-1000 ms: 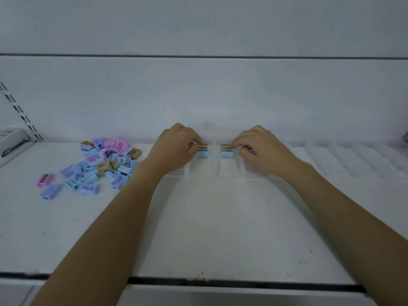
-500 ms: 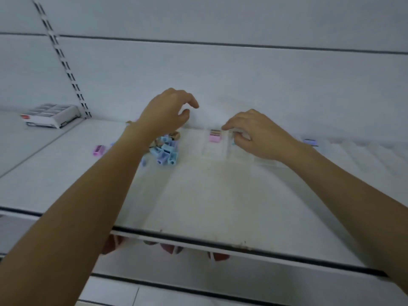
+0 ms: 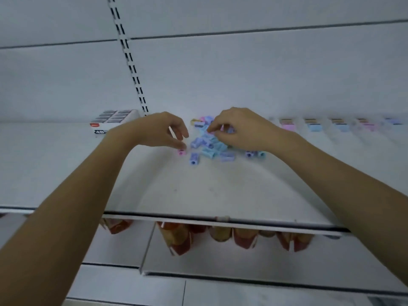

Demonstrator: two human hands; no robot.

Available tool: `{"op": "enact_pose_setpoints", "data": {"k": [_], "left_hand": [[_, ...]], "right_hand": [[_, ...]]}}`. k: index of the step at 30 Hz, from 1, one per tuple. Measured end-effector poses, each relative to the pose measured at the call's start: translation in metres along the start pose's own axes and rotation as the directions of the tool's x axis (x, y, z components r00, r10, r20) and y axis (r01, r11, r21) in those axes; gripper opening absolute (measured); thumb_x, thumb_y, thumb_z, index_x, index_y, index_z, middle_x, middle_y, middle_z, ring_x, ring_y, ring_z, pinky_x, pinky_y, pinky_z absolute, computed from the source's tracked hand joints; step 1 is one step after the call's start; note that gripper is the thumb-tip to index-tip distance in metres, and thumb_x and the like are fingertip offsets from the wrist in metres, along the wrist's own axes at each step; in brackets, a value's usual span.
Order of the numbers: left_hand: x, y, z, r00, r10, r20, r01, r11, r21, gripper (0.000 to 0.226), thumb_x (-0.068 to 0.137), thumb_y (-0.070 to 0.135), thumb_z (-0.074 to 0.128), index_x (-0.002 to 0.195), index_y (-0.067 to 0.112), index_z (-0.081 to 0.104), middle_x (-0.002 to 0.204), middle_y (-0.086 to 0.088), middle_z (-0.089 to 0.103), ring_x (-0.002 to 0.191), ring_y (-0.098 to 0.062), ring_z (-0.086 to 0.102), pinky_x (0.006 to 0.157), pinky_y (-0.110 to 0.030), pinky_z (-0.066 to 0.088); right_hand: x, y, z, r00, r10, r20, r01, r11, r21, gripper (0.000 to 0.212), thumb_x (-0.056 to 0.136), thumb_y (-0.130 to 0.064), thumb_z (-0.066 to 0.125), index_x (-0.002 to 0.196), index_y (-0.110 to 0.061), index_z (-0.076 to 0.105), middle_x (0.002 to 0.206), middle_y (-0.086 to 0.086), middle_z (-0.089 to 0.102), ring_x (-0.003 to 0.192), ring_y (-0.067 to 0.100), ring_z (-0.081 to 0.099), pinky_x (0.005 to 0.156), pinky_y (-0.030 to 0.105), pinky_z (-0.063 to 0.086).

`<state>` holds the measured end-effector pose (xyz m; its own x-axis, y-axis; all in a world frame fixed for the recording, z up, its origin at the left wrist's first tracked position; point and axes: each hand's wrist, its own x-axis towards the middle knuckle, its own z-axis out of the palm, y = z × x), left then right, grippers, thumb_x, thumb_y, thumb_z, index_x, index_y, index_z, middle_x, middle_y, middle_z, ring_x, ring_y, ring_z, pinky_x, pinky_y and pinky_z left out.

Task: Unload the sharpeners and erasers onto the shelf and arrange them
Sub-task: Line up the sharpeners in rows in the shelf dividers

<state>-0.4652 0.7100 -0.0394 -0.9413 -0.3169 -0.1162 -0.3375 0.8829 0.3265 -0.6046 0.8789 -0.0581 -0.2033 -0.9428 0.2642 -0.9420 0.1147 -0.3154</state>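
The loose pile of sharpeners (image 3: 209,146) lies on the shelf (image 3: 198,191) between the hands, which are held apart. The right hand (image 3: 242,130) is nearer, its curled fingers sunk into the pile's far side; whether one is pinched cannot be told. A pink sharpener (image 3: 181,152), long axis toward the person, is touched by the thumb of the left hand (image 3: 162,131); a closed grip cannot be confirmed. Arranged rows (image 3: 313,127) are seen right of the right hand, a box (image 3: 114,120) beyond the left wrist.
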Motion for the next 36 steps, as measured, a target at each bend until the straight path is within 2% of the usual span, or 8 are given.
{"op": "enact_pose_setpoints", "data": {"k": [7,10,14,19,25,30,33,36], "left_hand": [[0.005,-0.028,0.006,0.995,0.082,0.058,-0.076,0.993,-0.092,0.028,0.071,0.031,0.077,0.094,0.028,0.061,0.085,0.017,0.063,0.073,-0.005,0.059,0.081,-0.03,0.049],[0.014,-0.033,0.005,0.988,0.136,0.068,-0.128,0.985,-0.116,0.026,0.074,0.026,0.075,0.098,0.022,0.064,0.083,0.014,0.064,0.074,-0.009,0.06,0.082,-0.031,0.05],[0.018,-0.04,0.016,0.986,0.166,-0.022,-0.167,0.961,-0.22,0.024,0.078,0.018,0.071,0.098,0.024,0.06,0.097,0.009,0.059,0.071,-0.006,0.054,0.068,-0.014,0.043],[0.017,-0.045,0.034,0.973,0.186,-0.136,-0.219,0.93,-0.295,0.022,0.08,0.024,0.069,0.098,0.029,0.057,0.101,0.012,0.054,0.07,-0.005,0.052,0.063,-0.006,0.038],[0.014,-0.038,0.037,0.937,0.226,-0.266,-0.311,0.888,-0.34,0.027,0.077,0.009,0.069,0.093,0.017,0.048,0.078,0.016,0.052,0.059,0.002,0.053,0.056,-0.011,0.039],[0.014,-0.036,0.043,0.89,0.274,-0.365,-0.402,0.849,-0.343,0.031,0.077,0.005,0.067,0.092,0.016,0.043,0.083,0.014,0.052,0.063,-0.001,0.054,0.061,-0.012,0.04],[0.013,-0.034,0.043,0.874,0.242,-0.421,-0.413,0.826,-0.384,0.033,0.08,0.006,0.066,0.097,0.025,0.045,0.085,0.012,0.051,0.064,-0.002,0.055,0.068,-0.014,0.044],[0.009,-0.03,0.041,0.871,0.168,-0.462,-0.407,0.774,-0.485,0.031,0.08,0.01,0.069,0.086,0.032,0.048,0.081,0.007,0.057,0.067,-0.013,0.062,0.07,-0.019,0.047]], "right_hand": [[0.004,-0.035,0.036,0.997,-0.068,0.02,0.07,0.992,-0.103,0.034,0.079,-0.047,0.063,0.099,-0.021,0.069,0.098,-0.004,0.064,0.093,0.011,0.049,0.088,0.032,0.042],[0.003,-0.039,0.044,0.997,-0.08,-0.025,0.077,0.991,-0.109,0.03,0.081,-0.04,0.062,0.1,-0.018,0.069,0.096,0.0,0.065,0.095,0.018,0.054,0.089,0.035,0.043],[-0.001,-0.038,0.048,0.988,-0.102,-0.115,0.1,0.995,-0.022,0.029,0.077,-0.021,0.054,0.101,-0.013,0.068,0.099,0.001,0.065,0.096,0.012,0.053,0.087,0.027,0.043],[-0.002,-0.035,0.05,0.984,0.042,-0.174,-0.029,0.997,0.075,0.035,0.082,-0.002,0.05,0.114,-0.015,0.056,0.109,-0.004,0.057,0.098,0.011,0.053,0.083,0.041,0.047],[-0.003,-0.028,0.051,0.946,0.019,-0.323,-0.003,0.999,0.051,0.034,0.078,-0.003,0.046,0.105,-0.006,0.067,0.102,0.011,0.053,0.092,0.002,0.045,0.084,0.004,0.032],[-0.004,-0.024,0.049,0.947,-0.008,-0.321,0.006,1.0,-0.007,0.02,0.079,-0.009,0.048,0.09,-0.009,0.065,0.088,-0.005,0.061,0.089,0.007,0.045,0.082,0.01,0.03],[-0.006,-0.025,0.046,0.934,0.144,-0.326,-0.094,0.982,0.163,0.011,0.087,-0.009,0.056,0.096,-0.011,0.06,0.094,-0.007,0.06,0.09,0.004,0.047,0.076,0.006,0.033],[-0.008,-0.031,0.045,0.919,0.186,-0.349,-0.082,0.953,0.291,0.014,0.085,-0.008,0.055,0.096,-0.017,0.053,0.096,-0.001,0.059,0.087,0.005,0.052,0.074,0.003,0.035]]}}
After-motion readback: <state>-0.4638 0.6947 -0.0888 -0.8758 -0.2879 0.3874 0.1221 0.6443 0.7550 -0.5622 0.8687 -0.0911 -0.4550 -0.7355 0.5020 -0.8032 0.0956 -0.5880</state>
